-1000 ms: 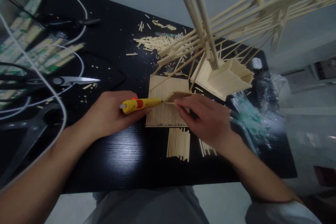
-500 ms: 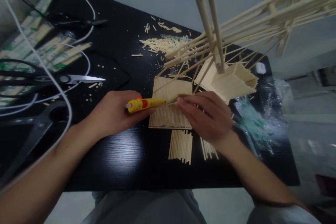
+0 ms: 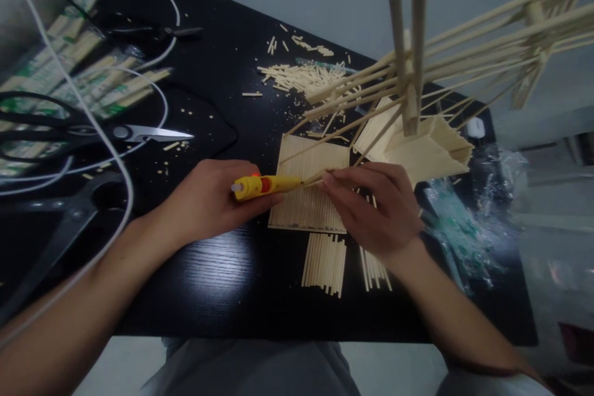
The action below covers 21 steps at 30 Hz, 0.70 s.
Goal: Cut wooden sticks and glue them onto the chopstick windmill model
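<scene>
My left hand point(image 3: 220, 201) is wrapped round a yellow hot glue gun point(image 3: 266, 186), whose nozzle points right. Its tip meets, or nearly meets, the end of thin wooden sticks point(image 3: 315, 178) pinched in the fingers of my right hand point(image 3: 378, 204); how many sticks I cannot tell. Both hands are above a square panel of wooden sticks laid side by side point(image 3: 301, 213). Below the panel lies a row of loose sticks point(image 3: 325, 263), and a second bunch point(image 3: 375, 271) lies beside it, partly under my right hand.
A tall stick frame point(image 3: 411, 86) rises at the upper right, near a stick-built box point(image 3: 424, 145). Cut stick pieces point(image 3: 304, 77) lie behind the panel. At left are black-handled scissors point(image 3: 139, 133), pliers point(image 3: 180, 31), a white cable point(image 3: 97, 127) and packaged sticks point(image 3: 69, 55). Plastic wrapping point(image 3: 459, 229) lies right.
The whole view has shifted a little, so things appear farther right. The glue gun and the held sticks keep nearly the same position relative to each other.
</scene>
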Tool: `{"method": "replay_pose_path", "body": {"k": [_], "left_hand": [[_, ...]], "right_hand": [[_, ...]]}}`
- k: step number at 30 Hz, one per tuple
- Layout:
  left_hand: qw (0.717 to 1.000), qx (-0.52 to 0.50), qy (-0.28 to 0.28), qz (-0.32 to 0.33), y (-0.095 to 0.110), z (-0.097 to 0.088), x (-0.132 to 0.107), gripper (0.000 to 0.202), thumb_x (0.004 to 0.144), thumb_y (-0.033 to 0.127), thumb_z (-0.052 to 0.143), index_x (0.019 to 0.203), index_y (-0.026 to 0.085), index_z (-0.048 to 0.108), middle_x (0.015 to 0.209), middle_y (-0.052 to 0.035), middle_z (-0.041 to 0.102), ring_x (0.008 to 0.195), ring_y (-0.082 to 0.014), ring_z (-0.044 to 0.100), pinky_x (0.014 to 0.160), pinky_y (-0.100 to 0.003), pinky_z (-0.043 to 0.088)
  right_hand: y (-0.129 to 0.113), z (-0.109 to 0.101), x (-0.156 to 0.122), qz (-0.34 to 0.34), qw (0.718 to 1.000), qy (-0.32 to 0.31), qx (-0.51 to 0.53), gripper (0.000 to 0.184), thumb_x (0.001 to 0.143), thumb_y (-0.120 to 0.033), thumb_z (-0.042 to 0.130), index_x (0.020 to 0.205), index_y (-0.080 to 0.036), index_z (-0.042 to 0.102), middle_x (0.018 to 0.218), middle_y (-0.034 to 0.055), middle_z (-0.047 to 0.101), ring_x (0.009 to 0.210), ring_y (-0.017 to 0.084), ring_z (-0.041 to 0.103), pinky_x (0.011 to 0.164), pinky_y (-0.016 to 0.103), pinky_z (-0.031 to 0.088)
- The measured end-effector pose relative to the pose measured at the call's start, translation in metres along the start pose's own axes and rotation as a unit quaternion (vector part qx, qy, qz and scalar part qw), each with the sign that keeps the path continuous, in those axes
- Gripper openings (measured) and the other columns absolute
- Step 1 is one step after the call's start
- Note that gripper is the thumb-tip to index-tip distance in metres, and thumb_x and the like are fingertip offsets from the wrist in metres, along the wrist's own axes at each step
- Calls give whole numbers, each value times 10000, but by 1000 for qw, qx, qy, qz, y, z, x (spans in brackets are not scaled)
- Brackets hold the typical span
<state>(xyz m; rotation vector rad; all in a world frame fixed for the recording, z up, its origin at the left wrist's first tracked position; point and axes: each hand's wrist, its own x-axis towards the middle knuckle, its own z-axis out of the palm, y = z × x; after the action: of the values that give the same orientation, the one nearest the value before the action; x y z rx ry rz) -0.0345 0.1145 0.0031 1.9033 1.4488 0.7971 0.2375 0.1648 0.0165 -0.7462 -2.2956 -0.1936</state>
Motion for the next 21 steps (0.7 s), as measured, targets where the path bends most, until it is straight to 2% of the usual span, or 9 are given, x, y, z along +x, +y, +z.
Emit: {"method": "replay_pose_path", "body": {"k": [3, 8, 17, 21], "left_hand": [[1000, 5, 0, -1, -1, 1, -1, 362, 951, 478, 706, 720, 224, 590, 669, 27, 594, 591, -128, 544, 594, -290, 378], [1000, -2, -4, -10, 0, 2, -2, 375, 950, 504, 695, 721, 223, 599, 671, 15, 599, 596, -137, 558, 585, -295, 368], [1000, 1, -16, -12, 1, 1, -2, 381, 949, 496, 687, 711, 216, 587, 669, 11, 599, 597, -134, 557, 578, -288, 356], [1000, 1, -21, -9, 0, 1, -2, 382, 954, 485, 675, 701, 217, 574, 666, 7, 596, 590, -134, 549, 574, -292, 354]], "right_hand": [[0, -1, 2, 30, 999, -19, -11, 145, 993, -197, 766, 1096, -297, 791, 956, 20, 814, 899, 215, 759, 855, 391, 626], [5, -5, 3, 29, 997, -51, 54, 272, 971, -131, 769, 1155, -330, 784, 1051, 23, 822, 997, 234, 769, 922, 404, 618], [3, 1, 7, -5, 997, 13, 71, 222, 915, -64, 817, 1053, -233, 778, 1009, 40, 818, 932, 186, 783, 830, 325, 661], [7, 3, 4, -31, 998, 24, 58, 285, 900, -64, 831, 1119, -235, 770, 1043, 45, 823, 936, 209, 791, 818, 356, 677]]}}
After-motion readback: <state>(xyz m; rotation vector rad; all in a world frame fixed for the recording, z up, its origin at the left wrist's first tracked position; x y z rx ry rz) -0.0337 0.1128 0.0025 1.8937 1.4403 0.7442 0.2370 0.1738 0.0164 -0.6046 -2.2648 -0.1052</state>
